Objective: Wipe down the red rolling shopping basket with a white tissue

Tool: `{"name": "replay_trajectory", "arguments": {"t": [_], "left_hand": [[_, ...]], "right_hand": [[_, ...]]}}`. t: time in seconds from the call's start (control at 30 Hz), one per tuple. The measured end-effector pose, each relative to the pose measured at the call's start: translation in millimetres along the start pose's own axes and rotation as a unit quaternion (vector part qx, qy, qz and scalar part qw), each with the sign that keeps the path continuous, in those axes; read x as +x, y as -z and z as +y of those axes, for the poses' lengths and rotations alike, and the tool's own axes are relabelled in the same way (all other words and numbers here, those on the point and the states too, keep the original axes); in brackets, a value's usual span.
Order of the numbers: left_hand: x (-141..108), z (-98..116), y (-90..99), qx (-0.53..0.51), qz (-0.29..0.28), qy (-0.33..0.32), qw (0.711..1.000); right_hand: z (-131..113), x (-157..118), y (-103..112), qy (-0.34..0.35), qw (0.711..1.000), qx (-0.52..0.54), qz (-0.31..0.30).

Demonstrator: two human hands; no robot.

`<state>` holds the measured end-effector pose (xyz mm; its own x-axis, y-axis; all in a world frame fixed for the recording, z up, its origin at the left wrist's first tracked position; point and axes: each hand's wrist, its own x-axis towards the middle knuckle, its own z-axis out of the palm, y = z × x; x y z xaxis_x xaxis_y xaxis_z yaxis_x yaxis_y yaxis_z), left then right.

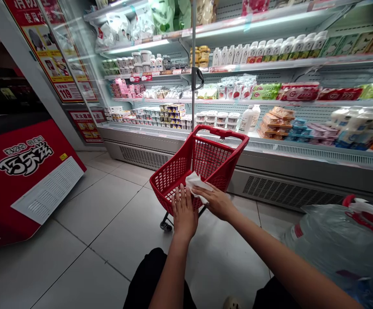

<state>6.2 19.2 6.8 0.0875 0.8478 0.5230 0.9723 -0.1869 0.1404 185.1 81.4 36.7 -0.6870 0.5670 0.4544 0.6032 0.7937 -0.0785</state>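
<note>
A red plastic shopping cart with a latticed basket stands in front of me on small wheels. My left hand lies flat against its near edge, fingers stretched out. In my right hand is a crumpled white cloth, pressed against the near right side of the basket rim. The fingertips of that hand are partly covered by the cloth. No goods show inside the basket.
Behind the cart runs a refrigerated display case with shelves of dairy goods and a door handle. A red freezer stands left. Large plastic water bottles stand close on my right. Pale floor tiles lie underneath.
</note>
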Motion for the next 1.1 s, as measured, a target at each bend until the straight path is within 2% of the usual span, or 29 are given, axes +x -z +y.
{"name": "replay_trajectory", "arguments": {"t": [0.13, 0.23, 0.33, 0.47, 0.53, 0.6, 0.67, 0.73, 0.87, 0.93, 1.0, 1.1], "left_hand": [[-1.0, -7.5, 7.5, -0.005, -0.022, -0.020, 1.000], [-1.2, -5.4, 8.4, -0.001, -0.027, -0.013, 1.000], [-1.0, -0.5, 4.5, 0.004, -0.011, 0.014, 1.000], [1.6, 4.4, 1.8, 0.018, 0.029, 0.058, 0.998], [3.1, 5.0, 4.8, 0.020, 0.033, 0.051, 0.998], [3.3, 3.7, 10.3, 0.023, 0.026, 0.030, 0.999], [2.0, 0.1, 16.7, 0.028, 0.014, 0.013, 0.999], [0.0, -5.0, 22.0, 0.035, 0.006, 0.013, 0.999], [-1.5, -13.6, 25.5, 0.049, 0.001, 0.028, 0.998], [-0.6, -14.5, 24.4, 0.050, 0.002, 0.032, 0.998], [0.9, -13.0, 22.8, 0.049, 0.005, 0.031, 0.998], [2.8, -8.2, 21.1, 0.047, 0.008, 0.021, 0.999]], "right_hand": [[47.9, 4.2, 14.7, -0.103, 0.993, -0.051, 0.009], [66.4, 4.2, 20.7, -0.127, 0.989, -0.070, 0.019], [54.4, 4.4, 16.8, -0.119, 0.990, -0.075, 0.024], [10.5, 3.2, 4.3, -0.072, 0.995, -0.059, 0.040], [-8.3, 0.0, 0.6, -0.031, 0.998, -0.049, 0.032], [-15.5, -6.0, 1.2, 0.004, 0.998, -0.052, 0.023], [-7.1, -14.7, 7.0, 0.016, 0.997, -0.070, 0.025], [16.1, -25.7, 18.5, -0.001, 0.995, -0.098, 0.035], [73.7, -45.8, 50.4, -0.092, 0.980, -0.165, 0.055], [85.9, -49.8, 60.6, -0.129, 0.973, -0.181, 0.065], [78.4, -48.2, 59.6, -0.145, 0.971, -0.175, 0.069], [39.5, -39.0, 37.9, -0.114, 0.984, -0.126, 0.049]]}}
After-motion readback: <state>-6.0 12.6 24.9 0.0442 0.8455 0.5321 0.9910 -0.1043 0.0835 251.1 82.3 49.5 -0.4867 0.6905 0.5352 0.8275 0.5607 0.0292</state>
